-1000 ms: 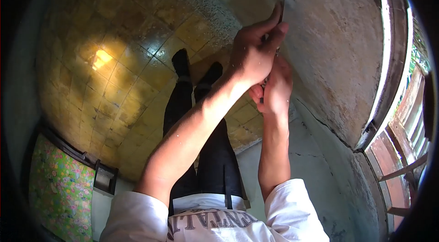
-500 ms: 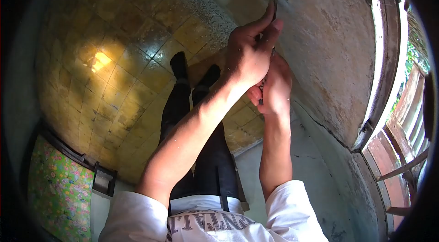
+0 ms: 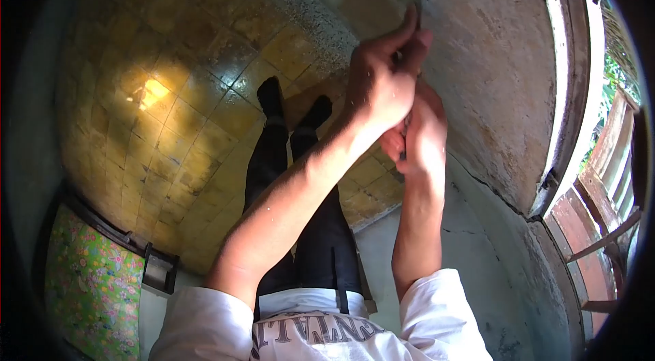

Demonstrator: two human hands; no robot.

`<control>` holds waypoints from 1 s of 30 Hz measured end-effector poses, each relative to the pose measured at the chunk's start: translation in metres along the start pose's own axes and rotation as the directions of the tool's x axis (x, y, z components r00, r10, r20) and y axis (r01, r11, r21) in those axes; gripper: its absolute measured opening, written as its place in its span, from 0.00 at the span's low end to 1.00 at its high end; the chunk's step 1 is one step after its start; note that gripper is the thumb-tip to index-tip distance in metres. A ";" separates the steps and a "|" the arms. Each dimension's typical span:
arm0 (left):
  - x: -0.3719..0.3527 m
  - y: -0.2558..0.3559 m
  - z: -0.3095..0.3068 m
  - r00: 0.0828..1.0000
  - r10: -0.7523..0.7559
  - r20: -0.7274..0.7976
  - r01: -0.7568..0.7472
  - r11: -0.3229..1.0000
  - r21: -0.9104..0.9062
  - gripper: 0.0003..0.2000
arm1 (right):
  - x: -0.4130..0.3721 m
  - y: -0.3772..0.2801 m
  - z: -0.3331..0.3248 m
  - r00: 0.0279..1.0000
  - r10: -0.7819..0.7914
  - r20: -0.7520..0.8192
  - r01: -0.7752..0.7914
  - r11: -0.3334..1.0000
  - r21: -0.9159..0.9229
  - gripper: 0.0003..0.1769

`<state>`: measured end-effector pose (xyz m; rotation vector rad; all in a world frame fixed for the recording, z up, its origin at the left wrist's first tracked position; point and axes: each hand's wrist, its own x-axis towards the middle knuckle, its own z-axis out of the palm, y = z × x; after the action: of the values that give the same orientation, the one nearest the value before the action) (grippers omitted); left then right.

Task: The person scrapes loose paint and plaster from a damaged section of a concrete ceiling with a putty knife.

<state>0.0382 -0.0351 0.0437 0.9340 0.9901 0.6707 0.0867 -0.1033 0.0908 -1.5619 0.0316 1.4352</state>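
My left hand (image 3: 385, 85) is closed near the wall, its thumb pointing up and its fingers bent round a thin dark tool (image 3: 418, 17) whose narrow end sticks up past the fingertips. Just below and to the right, my right hand (image 3: 424, 126) is wrapped round the lower part of the same tool. A bit of the patterned dark handle shows between its fingers and palm. The two hands touch and overlap, and most of the tool is hidden inside them.
A rough plastered wall (image 3: 491, 81) rises behind the hands, with a bright window opening and wooden slats (image 3: 600, 149) at the right. Yellow tiles (image 3: 170, 149) cover the floor at the left. Green flowered cloth (image 3: 92, 279) lies at the lower left. My dark-clad legs (image 3: 321, 224) stretch ahead.
Both hands, with the tool between them, have shifted slightly to the right. They are still closed and overlapping.
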 end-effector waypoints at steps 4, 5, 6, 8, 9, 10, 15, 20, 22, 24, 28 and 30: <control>0.012 0.000 -0.006 1.000 0.015 -0.011 -0.015 1.000 0.009 0.20 | 0.007 0.003 0.005 0.999 -0.031 0.009 0.032 0.998 -0.048 0.15; 0.006 0.002 -0.006 1.000 -0.011 0.002 0.011 0.999 0.053 0.20 | 0.003 0.006 0.004 0.999 -0.035 -0.011 0.035 0.999 -0.035 0.16; 0.001 0.000 -0.004 1.000 0.004 -0.005 -0.004 0.999 0.041 0.20 | 0.002 0.007 0.004 0.998 -0.051 -0.028 0.050 0.998 -0.023 0.16; -0.003 -0.001 0.001 0.998 0.056 -0.014 -0.056 0.998 0.012 0.19 | 0.001 0.001 0.000 0.999 -0.035 0.006 0.035 0.999 -0.035 0.16; -0.002 0.000 0.001 1.000 0.000 -0.009 0.000 1.000 0.009 0.19 | -0.002 0.001 -0.002 1.000 -0.013 0.023 0.014 0.999 -0.043 0.16; 0.000 -0.002 -0.001 1.000 0.014 -0.013 -0.014 1.000 0.020 0.19 | -0.002 0.002 -0.001 1.000 -0.007 0.006 0.007 0.999 -0.049 0.17; 0.003 -0.008 -0.007 0.997 0.042 -0.059 -0.035 0.993 0.110 0.20 | 0.009 0.012 0.000 1.000 0.018 0.008 -0.017 0.997 -0.080 0.20; 0.006 -0.004 0.001 0.998 0.028 -0.053 -0.027 0.999 0.020 0.21 | 0.011 0.004 -0.009 0.999 -0.008 0.040 0.014 0.987 -0.158 0.18; 0.007 -0.005 -0.005 0.999 0.035 -0.016 -0.035 0.999 0.036 0.21 | 0.016 0.004 -0.002 0.999 -0.039 0.002 0.039 0.991 -0.130 0.19; -0.004 -0.013 -0.006 1.000 0.030 0.002 -0.030 0.998 0.063 0.21 | 0.010 0.014 0.000 0.998 -0.045 -0.036 0.041 0.994 -0.104 0.19; -0.003 -0.013 -0.003 0.997 0.073 0.000 -0.072 0.987 0.142 0.22 | 0.011 0.016 0.005 0.993 -0.081 -0.080 0.074 0.993 -0.088 0.16; -0.004 -0.016 -0.004 0.997 0.075 -0.016 -0.072 0.986 0.149 0.21 | 0.022 0.022 -0.001 0.995 -0.090 -0.039 0.083 0.984 -0.158 0.17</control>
<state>0.0339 -0.0442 0.0306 1.1002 1.0394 0.6766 0.0807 -0.1036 0.0604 -1.7028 -0.1236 1.3607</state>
